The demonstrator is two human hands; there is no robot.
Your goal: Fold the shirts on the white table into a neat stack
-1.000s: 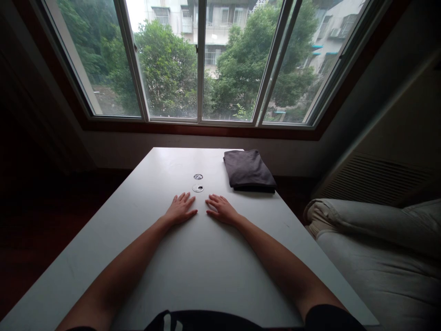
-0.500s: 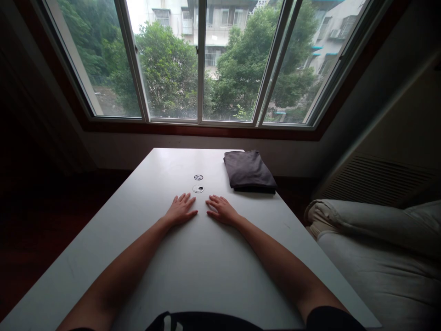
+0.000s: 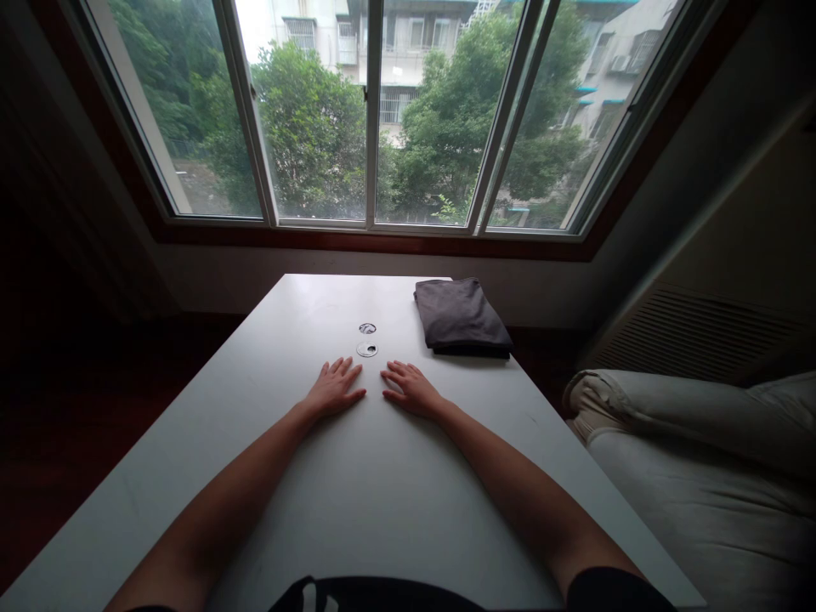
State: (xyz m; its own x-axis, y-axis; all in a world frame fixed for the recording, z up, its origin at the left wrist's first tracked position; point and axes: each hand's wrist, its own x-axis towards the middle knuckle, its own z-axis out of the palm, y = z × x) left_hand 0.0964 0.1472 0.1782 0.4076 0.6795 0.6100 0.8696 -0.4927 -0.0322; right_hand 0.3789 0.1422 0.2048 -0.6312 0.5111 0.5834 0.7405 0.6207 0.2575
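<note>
Both my hands rest palm down on a white table (image 3: 376,493). My left hand (image 3: 333,387) lies flat with its fingers spread and holds nothing. Opposite it, a small gap away, my right hand (image 3: 411,388) is also flat and open, holding nothing. Just beyond the fingertips, two round grommets are set in the tabletop: a nearer one (image 3: 365,349) with a dark opening and a farther one (image 3: 367,328). A folded dark grey cloth (image 3: 462,314), perhaps a garment, lies at the table's far right edge, apart from my right hand.
A wide window (image 3: 370,225) with trees and buildings outside is behind the table's far end. On the right stands a pale sofa (image 3: 694,493) with a cushion or rolled cover. Dark floor (image 3: 76,425) shows at the left.
</note>
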